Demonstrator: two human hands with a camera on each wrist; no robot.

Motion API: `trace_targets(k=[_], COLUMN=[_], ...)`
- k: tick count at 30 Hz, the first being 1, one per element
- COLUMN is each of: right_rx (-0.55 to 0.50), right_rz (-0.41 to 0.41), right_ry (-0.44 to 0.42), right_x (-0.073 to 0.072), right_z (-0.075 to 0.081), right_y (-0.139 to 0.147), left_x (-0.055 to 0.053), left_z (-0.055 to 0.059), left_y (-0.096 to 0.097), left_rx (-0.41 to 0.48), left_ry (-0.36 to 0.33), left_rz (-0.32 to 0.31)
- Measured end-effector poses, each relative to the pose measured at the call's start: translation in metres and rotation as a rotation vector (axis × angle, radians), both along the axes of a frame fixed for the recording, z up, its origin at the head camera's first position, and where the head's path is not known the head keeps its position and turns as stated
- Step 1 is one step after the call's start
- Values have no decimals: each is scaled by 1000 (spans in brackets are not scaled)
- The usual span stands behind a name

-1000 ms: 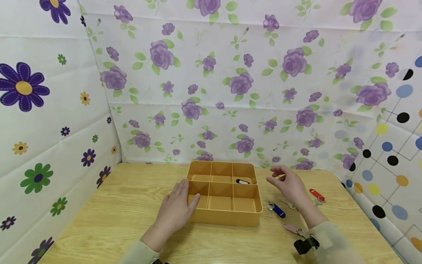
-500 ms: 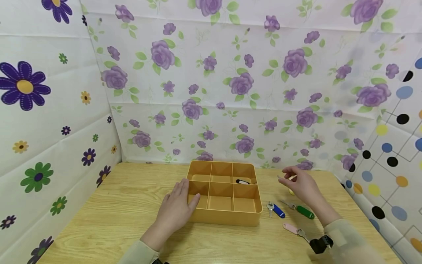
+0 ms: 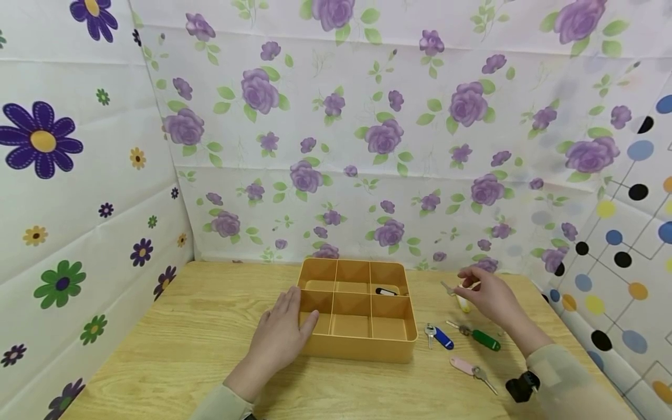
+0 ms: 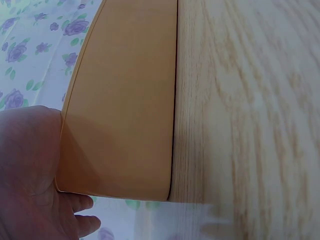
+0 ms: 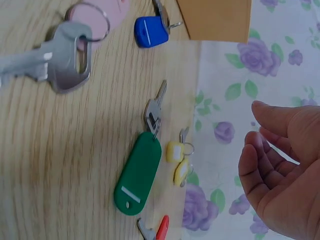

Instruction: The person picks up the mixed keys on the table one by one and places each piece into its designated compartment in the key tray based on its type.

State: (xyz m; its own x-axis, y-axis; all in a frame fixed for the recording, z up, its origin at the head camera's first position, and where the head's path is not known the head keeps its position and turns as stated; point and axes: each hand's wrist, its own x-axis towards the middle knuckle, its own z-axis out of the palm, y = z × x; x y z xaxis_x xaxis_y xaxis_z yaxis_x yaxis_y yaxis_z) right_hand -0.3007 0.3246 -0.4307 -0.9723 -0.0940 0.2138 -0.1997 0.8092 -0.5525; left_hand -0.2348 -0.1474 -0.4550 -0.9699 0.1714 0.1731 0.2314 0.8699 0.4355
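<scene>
My left hand (image 3: pixel 280 326) rests against the left side of a yellow-orange box (image 3: pixel 362 349) with six compartments, fingers straight and thumb at the front rim. A black-edged key tag (image 3: pixel 387 291) lies in its back right compartment. My right hand (image 3: pixel 488 297) hovers over keys with yellow tags (image 3: pixel 464 303), partly hiding them; in the right wrist view its loosely bent fingers hold nothing. Nearby on the table lie keys with a blue tag (image 3: pixel 443 338), a green tag (image 3: pixel 485 339) and a pink tag (image 3: pixel 462 366). A red tag (image 5: pixel 162 228) shows at the right wrist view's bottom edge.
The wooden table (image 3: pixel 184 350) carries everything. A flowered cloth (image 3: pixel 341 204) hangs behind it. More patterned cloth stands along the left side, and dotted cloth (image 3: pixel 625 291) along the right.
My right hand has moved right, from beside the box to over the yellow-tagged keys. The green-tagged key, hidden before, now shows. My left hand has stayed on the box.
</scene>
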Motion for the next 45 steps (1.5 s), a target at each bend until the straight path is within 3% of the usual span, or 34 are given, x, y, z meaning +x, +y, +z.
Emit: trace_targets(k=[13, 45], right_rx=[40, 102], right_rz=[-34, -6], right_ry=[-60, -125], right_x=[-8, -24], right_z=[-5, -23], right_y=[9, 13], left_x=[1, 0], left_z=[-1, -1], left_y=[0, 0], left_rx=[2, 5], left_ry=[2, 11], left_rz=[-2, -2])
